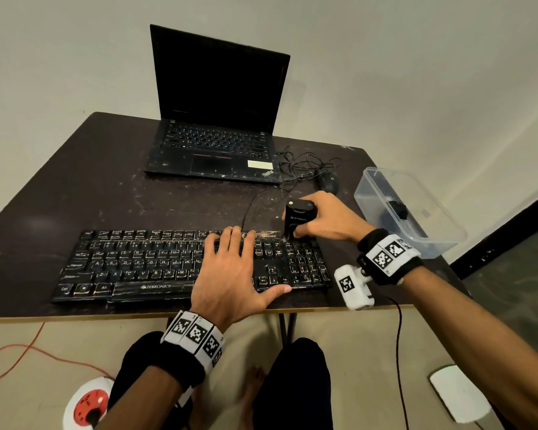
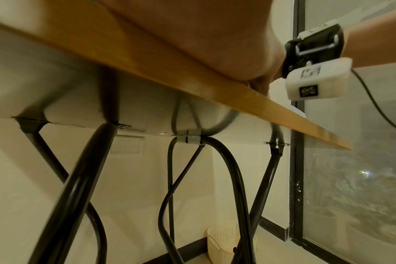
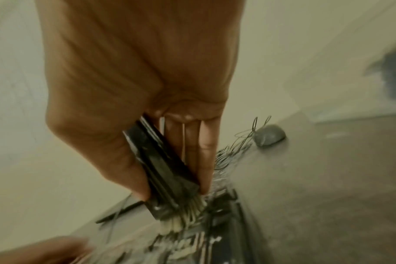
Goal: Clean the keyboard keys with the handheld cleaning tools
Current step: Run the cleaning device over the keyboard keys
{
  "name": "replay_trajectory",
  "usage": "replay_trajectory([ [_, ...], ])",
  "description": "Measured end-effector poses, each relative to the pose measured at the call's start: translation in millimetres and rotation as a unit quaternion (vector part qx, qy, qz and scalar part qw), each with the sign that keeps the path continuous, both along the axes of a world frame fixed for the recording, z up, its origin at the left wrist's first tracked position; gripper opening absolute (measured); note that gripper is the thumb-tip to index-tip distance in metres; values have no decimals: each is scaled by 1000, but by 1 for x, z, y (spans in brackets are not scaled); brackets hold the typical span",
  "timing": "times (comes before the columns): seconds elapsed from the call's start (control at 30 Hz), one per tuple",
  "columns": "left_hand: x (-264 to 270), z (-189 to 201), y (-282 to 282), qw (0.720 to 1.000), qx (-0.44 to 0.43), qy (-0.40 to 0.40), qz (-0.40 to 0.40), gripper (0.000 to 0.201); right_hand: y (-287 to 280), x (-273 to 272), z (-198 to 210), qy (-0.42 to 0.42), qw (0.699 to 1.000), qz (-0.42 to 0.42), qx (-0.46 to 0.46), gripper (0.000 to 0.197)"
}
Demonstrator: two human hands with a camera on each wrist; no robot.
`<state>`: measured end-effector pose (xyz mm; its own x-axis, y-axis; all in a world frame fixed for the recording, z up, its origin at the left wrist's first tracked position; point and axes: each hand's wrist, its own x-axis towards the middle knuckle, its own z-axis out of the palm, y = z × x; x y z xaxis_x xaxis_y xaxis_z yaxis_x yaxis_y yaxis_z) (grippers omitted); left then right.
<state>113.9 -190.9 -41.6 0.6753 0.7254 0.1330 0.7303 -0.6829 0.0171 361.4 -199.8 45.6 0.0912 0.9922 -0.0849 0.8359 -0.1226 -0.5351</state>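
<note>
The keyboard (image 1: pixel 196 265), lying at the near edge of the table (image 1: pixel 112 187), is pinned flat by the left hand (image 1: pixel 230 274) with fingers spread wide, while the black brush (image 1: pixel 298 218) is gripped upright between thumb and fingers of the right hand (image 1: pixel 326 218), its pale bristles set on the top row above the number pad. Short, light strokes along the gaps would likely serve best, with the board kept steady. The bristle contact is blurred in the right wrist view, and the left fingers are hidden in the left wrist view.

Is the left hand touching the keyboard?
Touching. The head view shows the left hand lying flat on the keyboard, with its straight fingers on the keys.
</note>
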Motion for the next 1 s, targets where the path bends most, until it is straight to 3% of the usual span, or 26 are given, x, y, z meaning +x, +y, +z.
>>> replay_trajectory([
  [0.07,0,0,-1,1000,0,1,-6,129,-2,-1,0,-34,998,-15,42,21],
  [0.27,0,-1,0,1000,-2,-9,-7,129,-2,2,3,-42,999,-13,31,24],
  [0.37,1,0,1,1000,-4,-12,-5,129,-8,5,2,-3,1000,7,5,30],
  [0.53,0,0,-1,1000,-1,-9,-7,129,-7,5,5,-59,998,2,24,31],
  [0.7,0,-2,0,1000,-4,-21,-11,128,-5,-12,0,-43,998,32,17,29],
  [0.83,0,1,-1,1000,-5,-14,-6,129,2,-12,3,-81,996,10,43,16],
  [0.93,0,1,0,1000,-3,-8,0,130,-2,-11,-1,-56,998,22,14,23],
  [1.0,1,-1,-1,1000,-2,-11,-4,129,-2,-5,1,-67,997,-4,32,18],
])
